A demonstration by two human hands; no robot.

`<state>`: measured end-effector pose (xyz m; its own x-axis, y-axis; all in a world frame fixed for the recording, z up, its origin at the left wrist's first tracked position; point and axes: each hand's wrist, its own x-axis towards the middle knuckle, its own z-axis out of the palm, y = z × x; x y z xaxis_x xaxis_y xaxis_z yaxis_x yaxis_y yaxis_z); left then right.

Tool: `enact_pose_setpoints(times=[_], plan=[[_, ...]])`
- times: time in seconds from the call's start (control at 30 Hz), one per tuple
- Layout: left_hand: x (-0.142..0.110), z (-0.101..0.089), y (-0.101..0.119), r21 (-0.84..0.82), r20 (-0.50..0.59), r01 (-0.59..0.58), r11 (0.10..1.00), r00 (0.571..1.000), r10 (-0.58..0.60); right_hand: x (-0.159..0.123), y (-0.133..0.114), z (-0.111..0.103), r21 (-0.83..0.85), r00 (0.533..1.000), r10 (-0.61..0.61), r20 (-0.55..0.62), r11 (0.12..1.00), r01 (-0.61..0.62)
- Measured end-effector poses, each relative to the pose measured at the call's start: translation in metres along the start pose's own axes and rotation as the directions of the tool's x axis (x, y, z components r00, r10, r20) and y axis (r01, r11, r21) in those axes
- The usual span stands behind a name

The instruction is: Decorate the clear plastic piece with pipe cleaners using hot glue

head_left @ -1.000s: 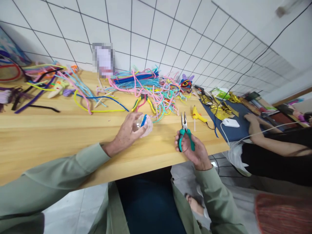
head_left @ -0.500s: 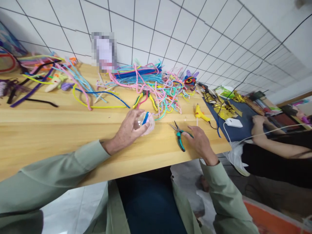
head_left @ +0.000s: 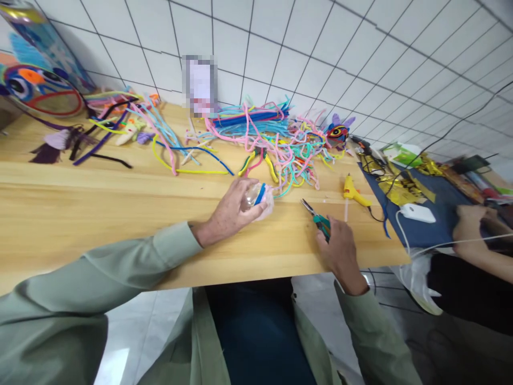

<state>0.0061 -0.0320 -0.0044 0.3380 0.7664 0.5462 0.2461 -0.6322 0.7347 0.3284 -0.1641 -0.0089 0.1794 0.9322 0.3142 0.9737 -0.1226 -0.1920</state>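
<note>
Currently, the pliers (head_left: 323, 224) have narrowed from their wider spread, gripped beneath the right hand (head_left: 342, 248), palm down, fingers forward; both hands are thus occupied. Left hand (head_left: 224, 216): curled around the ball (head_left: 267, 207), which sits left of the right hand.

Small rounded item (head_left: 262, 201): clear at one end, pale pink and translucent at the other, blue band across the middle; held just above or on the bench (head_left: 120, 208), contact unclear. Needle-nose pliers (head_left: 321, 222): slim metal jaws, teal-and-black handles partly covered by the right hand (head_left: 340, 248); jaws angled forward and left.
</note>
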Motion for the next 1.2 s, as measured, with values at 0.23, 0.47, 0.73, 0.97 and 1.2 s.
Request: enact_pose_setpoints(times=[0.23, 0.47, 0.73, 0.97, 1.2], plan=[[0.001, -0.001, -0.003, 0.023, 0.007, -0.033, 0.999, 0.999, 0.033, 0.014, -0.033, -0.022, 0.835, 0.936, -0.173, 0.307, 0.520, -0.178], [0.001, -0.001, -0.002, 0.026, 0.001, -0.046, 0.999, 0.999, 0.046, 0.021, -0.079, -0.043, 0.905, 0.886, -0.227, 0.404, -0.040, -0.423], [0.002, 0.000, -0.003, 0.017, 0.013, -0.035, 0.999, 0.999, 0.035, 0.036, -0.081, -0.040, 0.677, 0.852, -0.243, 0.465, 0.717, -0.165], [0.003, 0.000, -0.001, 0.001, 0.027, -0.008, 1.000, 1.000, 0.008, 0.054, -0.071, -0.032, 0.477, 0.881, -0.369, 0.295, 0.856, 0.199], [0.003, 0.000, -0.002, -0.028, 0.009, -0.008, 1.000, 1.000, 0.008, 0.063, -0.063, -0.014, 0.413, 0.837, -0.510, 0.198, 0.818, 0.401]])
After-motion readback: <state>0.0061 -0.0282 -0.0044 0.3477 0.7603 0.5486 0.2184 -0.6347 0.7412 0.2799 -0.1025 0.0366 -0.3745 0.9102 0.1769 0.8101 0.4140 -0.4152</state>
